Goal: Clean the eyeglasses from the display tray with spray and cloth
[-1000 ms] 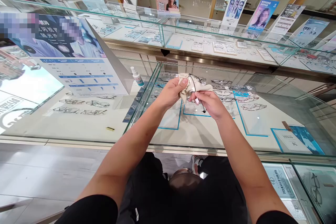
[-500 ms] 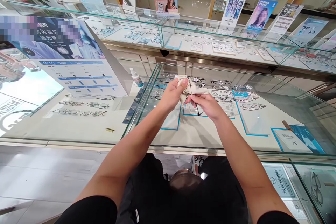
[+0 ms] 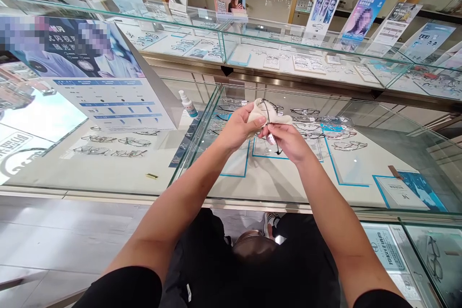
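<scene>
Over the glass display case, my left hand [image 3: 238, 127] is closed on a cream cloth [image 3: 276, 114], its thumb pressing the cloth against a pair of eyeglasses [image 3: 267, 108]. The dark, thin frame of the glasses stands out against the cloth. My right hand [image 3: 287, 140] pinches the same glasses just below, with its fingertips close to the left thumb. A dark temple arm hangs down under the right fingers, and a small white tag shows there. The cloth and fingers hide most of the lenses.
Several eyeglasses [image 3: 306, 127] lie inside the glass case [image 3: 288, 191] under my hands. To the left stand a spray bottle [image 3: 187, 104] and a large folded poster stand [image 3: 119, 91]. A second glass counter [image 3: 260, 71] with upright cards runs behind. A stool [image 3: 256, 245] is below.
The glasses and cloth have shifted slightly to the right. My left thumb has moved lower on the cloth, and a white tag now shows more clearly under my right fingers.
</scene>
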A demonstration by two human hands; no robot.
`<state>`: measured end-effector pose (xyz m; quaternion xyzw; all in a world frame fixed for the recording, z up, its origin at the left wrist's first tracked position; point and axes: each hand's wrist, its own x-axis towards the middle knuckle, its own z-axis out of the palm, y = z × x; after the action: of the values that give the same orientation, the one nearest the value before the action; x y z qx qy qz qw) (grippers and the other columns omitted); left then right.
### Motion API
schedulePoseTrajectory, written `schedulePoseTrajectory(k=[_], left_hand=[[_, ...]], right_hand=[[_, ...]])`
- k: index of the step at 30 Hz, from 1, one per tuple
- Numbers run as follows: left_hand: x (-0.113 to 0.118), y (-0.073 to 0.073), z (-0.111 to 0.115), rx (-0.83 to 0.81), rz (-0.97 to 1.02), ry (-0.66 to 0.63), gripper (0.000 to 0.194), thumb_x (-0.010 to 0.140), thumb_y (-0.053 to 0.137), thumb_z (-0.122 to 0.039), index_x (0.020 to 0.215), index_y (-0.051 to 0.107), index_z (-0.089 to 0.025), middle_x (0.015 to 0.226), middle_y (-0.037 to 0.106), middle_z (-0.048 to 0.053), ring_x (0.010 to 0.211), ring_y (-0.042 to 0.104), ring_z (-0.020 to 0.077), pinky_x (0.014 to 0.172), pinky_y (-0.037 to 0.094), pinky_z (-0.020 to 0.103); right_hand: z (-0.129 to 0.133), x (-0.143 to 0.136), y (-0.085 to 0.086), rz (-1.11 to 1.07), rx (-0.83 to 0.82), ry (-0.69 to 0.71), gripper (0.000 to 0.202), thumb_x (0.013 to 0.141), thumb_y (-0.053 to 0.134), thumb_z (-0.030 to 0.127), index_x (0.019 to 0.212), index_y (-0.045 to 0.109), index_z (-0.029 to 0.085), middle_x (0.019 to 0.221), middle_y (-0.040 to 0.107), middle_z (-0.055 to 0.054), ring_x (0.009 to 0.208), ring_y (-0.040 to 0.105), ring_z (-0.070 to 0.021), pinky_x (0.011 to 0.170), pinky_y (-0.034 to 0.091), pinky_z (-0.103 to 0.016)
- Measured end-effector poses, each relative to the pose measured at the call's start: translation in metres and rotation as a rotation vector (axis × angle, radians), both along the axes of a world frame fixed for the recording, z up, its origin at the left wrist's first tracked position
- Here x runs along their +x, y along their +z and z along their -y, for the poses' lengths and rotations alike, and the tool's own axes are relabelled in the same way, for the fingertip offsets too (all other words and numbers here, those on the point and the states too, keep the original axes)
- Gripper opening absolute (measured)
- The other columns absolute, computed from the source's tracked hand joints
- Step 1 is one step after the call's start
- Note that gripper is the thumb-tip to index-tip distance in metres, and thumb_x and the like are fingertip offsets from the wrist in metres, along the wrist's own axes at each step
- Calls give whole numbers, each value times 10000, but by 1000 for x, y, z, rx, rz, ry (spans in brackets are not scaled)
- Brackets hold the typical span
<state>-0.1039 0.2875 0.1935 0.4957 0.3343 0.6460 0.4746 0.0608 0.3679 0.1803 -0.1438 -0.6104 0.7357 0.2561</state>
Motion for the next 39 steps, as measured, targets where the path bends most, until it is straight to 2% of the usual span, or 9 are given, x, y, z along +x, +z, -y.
schedulePoseTrajectory(k=[5, 9, 17, 23, 26, 33, 39], left_hand=[[7, -4, -1, 19, 5, 125, 513, 869, 853, -634, 930, 620, -181, 587, 647, -13, 460, 549, 109, 506, 417, 237], [4, -1, -1, -8, -8, 46, 572, 920, 736, -735, 843, 603, -185, 583, 633, 13, 495, 597, 144, 535, 463, 270], [-5, -1, 0, 3, 5, -76, 471, 903, 829, -597, 1015, 661, -172, 750, 693, 35, 670, 661, 171, 680, 524, 304], [-6, -2, 1, -4, -9, -67, 433, 865, 894, -470, 1079, 658, -177, 754, 683, 19, 693, 670, 171, 681, 491, 293], [-6, 0, 1, -17, -30, -62, 425, 835, 918, -409, 1081, 661, -177, 727, 679, 7, 681, 656, 160, 678, 481, 281], [-3, 3, 2, 2, -13, -30, 241, 861, 805, -324, 983, 653, -182, 712, 696, 6, 624, 634, 147, 638, 472, 269], [-2, 7, 5, -19, -8, -26, 273, 832, 827, -325, 1003, 671, -180, 722, 691, 5, 644, 639, 154, 670, 489, 281]], right_hand=[[6, -3, 1, 3, 17, 5, 430, 808, 877, 616, 817, 794, 194, 875, 757, -57, 702, 490, -151, 687, 419, -327], [6, -1, 3, -7, 30, 4, 410, 830, 864, 605, 832, 795, 201, 850, 743, -52, 714, 502, -162, 694, 427, -332], [0, 4, 6, -25, -26, -5, 385, 835, 853, 578, 815, 790, 198, 865, 727, -58, 697, 465, -147, 706, 422, -335], [0, 4, 8, -30, -27, 0, 373, 841, 848, 566, 811, 784, 199, 862, 725, -54, 691, 466, -142, 704, 421, -333], [0, 4, 7, -33, -27, -1, 372, 845, 847, 557, 806, 788, 192, 857, 729, -53, 687, 465, -137, 708, 415, -327], [0, 5, 7, -42, -42, 10, 370, 841, 855, 555, 806, 781, 195, 863, 735, -54, 685, 468, -137, 711, 419, -328], [1, 5, 10, -16, -19, -5, 403, 826, 854, 598, 801, 760, 207, 865, 727, -61, 684, 458, -149, 692, 432, -342]])
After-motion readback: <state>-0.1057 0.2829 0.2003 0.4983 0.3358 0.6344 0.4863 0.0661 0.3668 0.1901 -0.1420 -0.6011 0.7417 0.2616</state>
